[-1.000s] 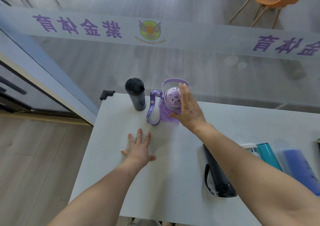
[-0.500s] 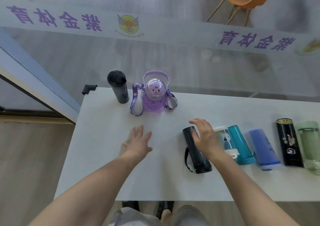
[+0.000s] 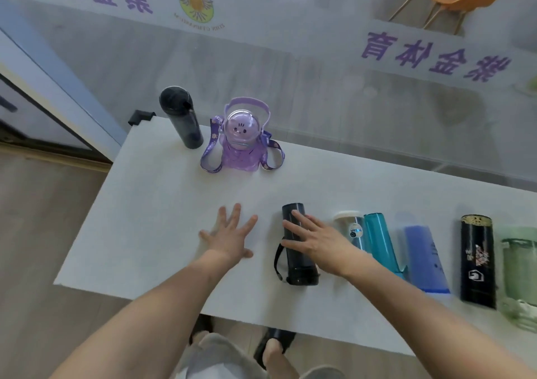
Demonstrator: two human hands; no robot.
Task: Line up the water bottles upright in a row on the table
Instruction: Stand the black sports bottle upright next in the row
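White and flat, the table [image 3: 162, 204] stood against a glass wall with purple writing on it. Our job was to stand all the water bottles up in a row.

Two bottles were already standing at the far side of the table. One was a tall black bottle [image 3: 181, 118] near the far left corner. Just beside it, on its right, stood a purple bottle [image 3: 240, 143] with a little cat face and a strap that drooped onto the table. We thought that was the start of the row.

Six more bottles lay on their sides, closer to us, side by side. From left to right we saw a dark bottle with a strap [image 3: 297, 250], a clear one with a white lid [image 3: 350, 227], a teal one [image 3: 380, 242], a blue one [image 3: 425, 256], a black one with pictures [image 3: 478, 262] and a pale green one [image 3: 520, 274]. So most of the job was still left to do.

Our right hand [image 3: 316, 240] lay over the dark bottle with a strap. The fingers were spread and rested on it, but they had not closed around it. That bottle lay long-ways, pointing away from us. Its lid end, with the strap, pointed toward us, and its bottom pointed at the far side of the table. We guessed it would go up next.

Our left hand [image 3: 229, 236] was wide open and flat on the table, just to the left of that bottle. It held nothing.
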